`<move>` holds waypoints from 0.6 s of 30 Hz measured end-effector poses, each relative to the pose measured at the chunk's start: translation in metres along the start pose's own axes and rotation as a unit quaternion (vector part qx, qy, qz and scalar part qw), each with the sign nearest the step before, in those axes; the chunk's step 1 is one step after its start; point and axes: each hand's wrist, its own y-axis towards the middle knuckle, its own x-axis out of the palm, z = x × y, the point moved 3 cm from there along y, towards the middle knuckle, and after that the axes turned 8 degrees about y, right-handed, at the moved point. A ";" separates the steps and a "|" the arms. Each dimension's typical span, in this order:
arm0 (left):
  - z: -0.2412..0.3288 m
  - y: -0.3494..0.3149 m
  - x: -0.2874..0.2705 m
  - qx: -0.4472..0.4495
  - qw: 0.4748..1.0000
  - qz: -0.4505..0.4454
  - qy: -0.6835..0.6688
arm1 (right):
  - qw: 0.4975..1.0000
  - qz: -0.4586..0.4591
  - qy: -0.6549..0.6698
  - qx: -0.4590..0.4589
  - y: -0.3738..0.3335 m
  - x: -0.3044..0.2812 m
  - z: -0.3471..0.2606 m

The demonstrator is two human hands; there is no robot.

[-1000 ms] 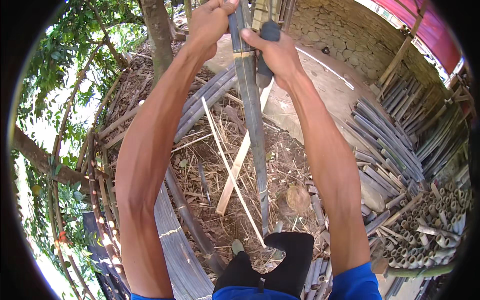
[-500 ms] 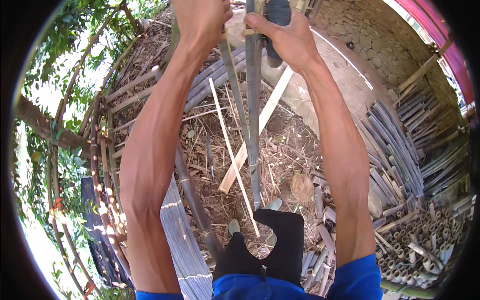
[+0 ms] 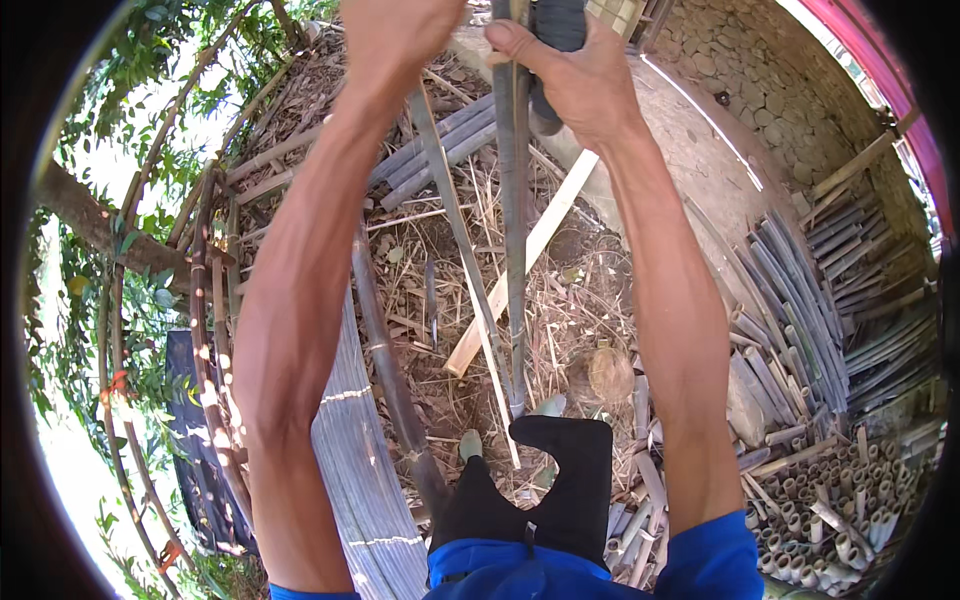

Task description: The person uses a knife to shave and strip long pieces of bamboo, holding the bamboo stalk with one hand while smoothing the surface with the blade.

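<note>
The ground (image 3: 580, 250) is spreading across the middle of the frame, littered with shavings. A stone wall (image 3: 760, 85) is standing at upper right. A pile of tubes (image 3: 840, 490) is filling the lower right, many open ends facing up; what those ends are holding is too small to tell. Above it, poles (image 3: 800, 300) are lying stacked at right. A slat mat (image 3: 360, 460) is stretching along the lower left, bound with pale ties, and a dark pole (image 3: 380, 345) is lying just beside it. Two long bamboo strips are running down the centre: the left strip (image 3: 445, 175) is slanting and the right strip (image 3: 515, 200) is hanging nearly upright, standing apart at the top and meeting near a foot (image 3: 548, 405) at lower centre. A pale plank (image 3: 560, 205) is lying behind them.

At the upper edge, the left hand (image 3: 400, 35) is curling closed on the left strip, which is extending below the fist; its fingertips are hidden. The right hand (image 3: 590, 95) is clasping a dark cylinder (image 3: 560, 25), its thumb reaching against the right strip, which is running down past the grip.
</note>
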 end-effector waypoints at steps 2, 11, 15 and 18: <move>-0.009 0.006 0.013 0.140 0.967 0.140 0.158 | 1.000 -0.006 -0.022 -0.017 0.001 0.009 -0.003; 0.031 -0.027 0.011 0.037 0.993 0.099 0.047 | 0.997 0.070 0.025 0.038 -0.003 0.026 -0.006; 0.005 -0.015 -0.001 0.196 0.910 0.200 0.306 | 0.997 0.060 -0.019 0.050 -0.013 0.034 -0.027; 0.017 -0.031 0.002 0.208 0.900 0.180 0.337 | 0.998 0.048 -0.016 0.024 -0.016 0.030 -0.013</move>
